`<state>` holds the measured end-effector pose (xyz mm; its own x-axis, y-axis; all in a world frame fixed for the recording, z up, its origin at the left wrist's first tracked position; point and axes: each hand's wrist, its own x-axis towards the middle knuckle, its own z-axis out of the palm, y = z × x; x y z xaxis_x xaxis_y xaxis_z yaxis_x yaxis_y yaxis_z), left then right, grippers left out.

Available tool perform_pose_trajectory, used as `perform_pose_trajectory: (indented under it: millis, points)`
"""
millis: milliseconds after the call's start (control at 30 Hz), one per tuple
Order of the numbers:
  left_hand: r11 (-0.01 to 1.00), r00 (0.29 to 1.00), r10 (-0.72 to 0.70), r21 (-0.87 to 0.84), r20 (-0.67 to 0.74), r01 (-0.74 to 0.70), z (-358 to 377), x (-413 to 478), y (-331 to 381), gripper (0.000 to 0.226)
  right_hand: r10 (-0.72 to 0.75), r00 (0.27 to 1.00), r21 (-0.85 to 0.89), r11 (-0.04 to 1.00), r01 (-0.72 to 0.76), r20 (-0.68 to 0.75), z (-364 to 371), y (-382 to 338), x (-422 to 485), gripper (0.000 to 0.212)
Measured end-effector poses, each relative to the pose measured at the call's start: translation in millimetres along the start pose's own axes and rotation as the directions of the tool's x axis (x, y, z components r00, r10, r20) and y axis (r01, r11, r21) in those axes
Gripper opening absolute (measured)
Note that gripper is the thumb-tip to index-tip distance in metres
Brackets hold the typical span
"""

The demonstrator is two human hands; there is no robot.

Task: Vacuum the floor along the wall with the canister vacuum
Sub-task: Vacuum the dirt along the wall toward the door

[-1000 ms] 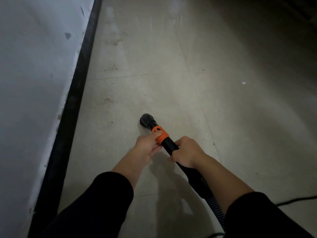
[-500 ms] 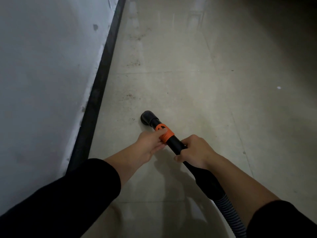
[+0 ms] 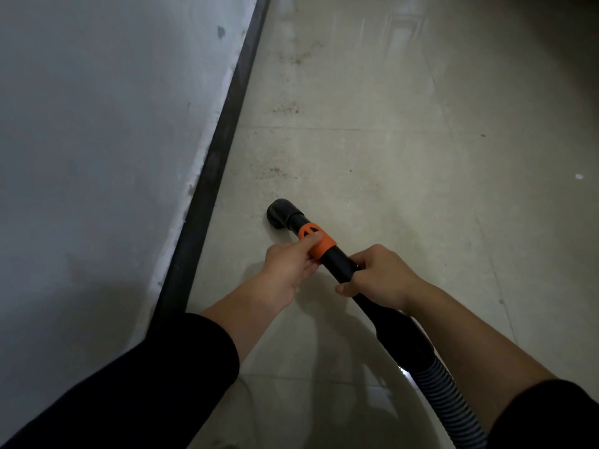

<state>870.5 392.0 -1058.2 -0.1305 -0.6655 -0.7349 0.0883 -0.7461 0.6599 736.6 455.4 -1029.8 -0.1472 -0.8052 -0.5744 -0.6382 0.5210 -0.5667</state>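
A black vacuum wand (image 3: 337, 259) with an orange collar (image 3: 316, 239) points down and to the left. Its round black nozzle (image 3: 280, 212) rests on the pale tiled floor (image 3: 389, 163), a short way from the black baseboard (image 3: 210, 176) of the grey wall (image 3: 97, 140). My left hand (image 3: 288, 265) pinches the orange collar from the left, thumb on top. My right hand (image 3: 379, 275) is wrapped around the wand just behind it. A ribbed grey hose (image 3: 444, 393) runs from the wand's thick end toward the lower right.
Patches of brown dirt (image 3: 275, 171) lie on the tiles ahead of the nozzle, and more specks (image 3: 287, 108) sit farther along the wall. A small white fleck (image 3: 579, 176) lies at the right. The far right of the floor is in shadow.
The view has swung left, so the wall fills more of the frame. The nozzle has crept forward toward the dirt patches. Both hands keep the same hold on the wand.
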Motion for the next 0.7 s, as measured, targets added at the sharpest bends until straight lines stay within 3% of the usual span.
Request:
perform_pose_trajectory:
  millis: [700]
  points:
    - [0.997,0.988,0.035,-0.068,-0.15,-0.045,-49,14,1,0.052,-0.079,0.996,-0.069,0.994,0.082,0.04,37,-35,14,0.013]
